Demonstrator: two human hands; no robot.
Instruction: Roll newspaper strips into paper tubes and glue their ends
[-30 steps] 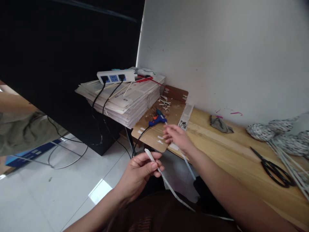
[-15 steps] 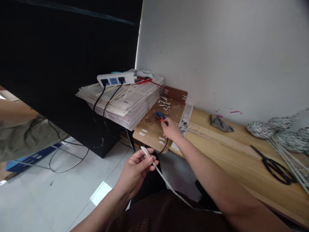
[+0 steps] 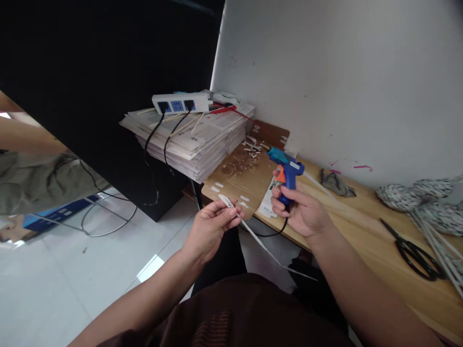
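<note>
My right hand (image 3: 302,207) is wrapped round the handle of a blue glue gun (image 3: 288,171) with an orange trigger, raised above the table's edge. Its nozzle points left and away from me, and a pale glue stick (image 3: 321,185) sticks out of its rear. Between the thumb and fingers of my left hand (image 3: 213,226) is pinched a thin white paper strip (image 3: 258,240), which trails down to the right over my lap. The strip's flat tip stands above my fingers. A stained brown cardboard (image 3: 231,176) with white scraps lies beyond both hands.
A power strip (image 3: 181,104) with two plugs sits on stacked newspapers (image 3: 202,159) at the left. Black scissors (image 3: 414,250), a grey cloth (image 3: 336,184) and woven paper bundles (image 3: 396,197) lie on the wooden table (image 3: 361,236). Another person's arm (image 3: 32,137) shows at far left.
My right hand has lifted the glue gun off the cardboard and brought it right and nearer to me. My left hand still pinches the paper strip. The view has shifted slightly.
</note>
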